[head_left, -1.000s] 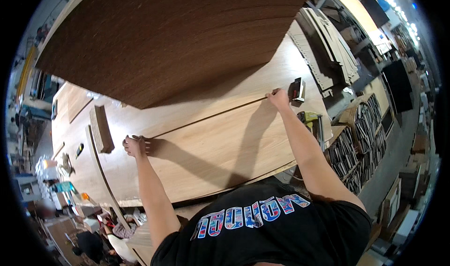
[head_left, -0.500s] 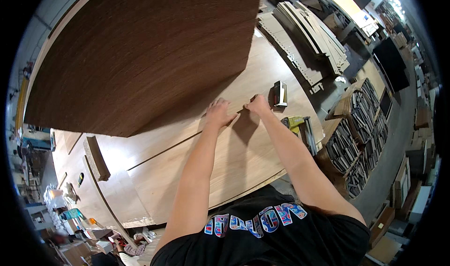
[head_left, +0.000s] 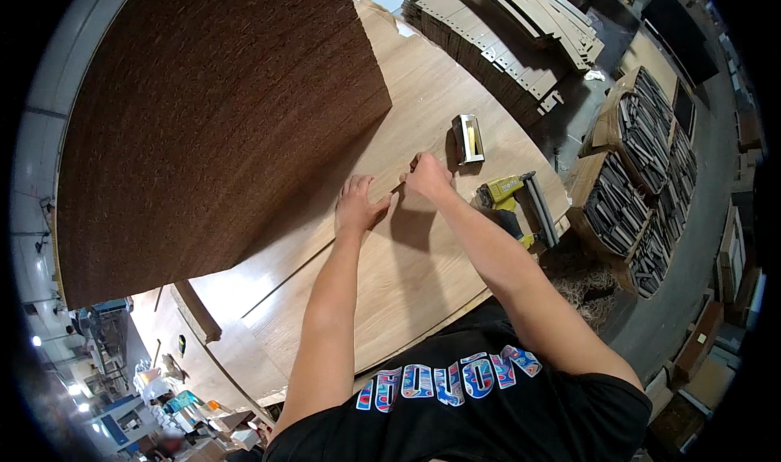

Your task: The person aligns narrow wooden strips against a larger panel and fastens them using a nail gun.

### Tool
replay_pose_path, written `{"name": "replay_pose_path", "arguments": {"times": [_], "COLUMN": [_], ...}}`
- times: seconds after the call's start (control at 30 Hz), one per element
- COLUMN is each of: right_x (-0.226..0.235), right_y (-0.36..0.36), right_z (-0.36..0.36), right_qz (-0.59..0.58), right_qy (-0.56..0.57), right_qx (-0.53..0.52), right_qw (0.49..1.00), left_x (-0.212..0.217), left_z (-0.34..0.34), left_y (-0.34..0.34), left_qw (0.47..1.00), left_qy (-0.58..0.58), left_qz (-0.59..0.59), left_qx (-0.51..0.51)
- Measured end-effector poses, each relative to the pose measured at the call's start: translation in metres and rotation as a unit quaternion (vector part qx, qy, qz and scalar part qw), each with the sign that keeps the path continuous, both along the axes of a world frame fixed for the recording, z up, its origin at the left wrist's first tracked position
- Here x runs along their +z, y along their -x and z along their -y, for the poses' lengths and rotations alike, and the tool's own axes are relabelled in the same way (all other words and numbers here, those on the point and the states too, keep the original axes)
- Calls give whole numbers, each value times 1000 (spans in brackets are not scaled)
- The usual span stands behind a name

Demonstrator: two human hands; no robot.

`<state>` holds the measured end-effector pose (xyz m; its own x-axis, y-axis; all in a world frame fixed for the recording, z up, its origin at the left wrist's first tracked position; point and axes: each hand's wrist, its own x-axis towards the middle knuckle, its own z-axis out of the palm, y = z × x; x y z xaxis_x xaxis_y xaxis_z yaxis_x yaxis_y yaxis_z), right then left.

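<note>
Left hand (head_left: 358, 206) is laid flat, fingers spread, palm down on the light panel (head_left: 407, 275), nothing gripped. Right hand (head_left: 427, 177) is set just beside it, fingers curled down at the panel's far edge; whether that grip is closed on the edge or only pressing cannot be told. Both hands are placed along the seam (head_left: 309, 254) where the near panel meets the next light board (head_left: 431, 96). The panel is lying flat on the surface (head_left: 163, 332), running from under the hands back toward the person's body. Just past the right hand, a small metal tool (head_left: 468, 139) is seen on the board, apart from the fingers. To the right of the right forearm, a yellow nail gun (head_left: 517, 202) is lying at the surface edge, close to the arm but not touched. Beyond the left hand a large dark brown sheet (head_left: 211, 112) is seen, overlapping the light boards. A short wood block (head_left: 195, 311) is lying well left of the left forearm. Farther off past the right hand, stacked strips (head_left: 496, 31) are piled; crates of dark parts (head_left: 643, 153) are stood on the floor to the right.
</note>
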<state>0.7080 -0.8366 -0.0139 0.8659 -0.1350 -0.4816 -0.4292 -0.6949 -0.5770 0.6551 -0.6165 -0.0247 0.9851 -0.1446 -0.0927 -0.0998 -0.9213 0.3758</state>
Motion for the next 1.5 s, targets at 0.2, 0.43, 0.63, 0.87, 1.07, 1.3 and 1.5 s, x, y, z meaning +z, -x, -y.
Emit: {"name": "replay_pose_path", "arguments": {"times": [0.2,0.43,0.63,0.87,1.07,1.3,1.5], "right_x": [-2,-2,-4,-28,-29,-35,-42], "right_y": [-2,-3,-6,-13,-14,-20,-23], "right_z": [1,2,3,7,12,15,12], "right_qz": [-10,-1,-11,17,36,45,17], "right_qy": [-2,5,11,14,-19,-25,-25], "right_qx": [11,13,7,11,17,25,22], "right_qw": [1000,1000,1000,1000,999,998,999], "left_x": [-2,38,33,45,50,51,33], "left_z": [-14,-108,-232,-396,-461,-457,-407], "left_y": [4,35,116,222,284,284,248], "left_qw": [1000,981,993,992,975,977,989], "left_qy": [10,-49,-98,-83,-149,-127,-58], "left_qz": [-16,-189,-49,-87,-112,-93,-84], "left_qx": [-7,1,-40,41,124,141,110]}}
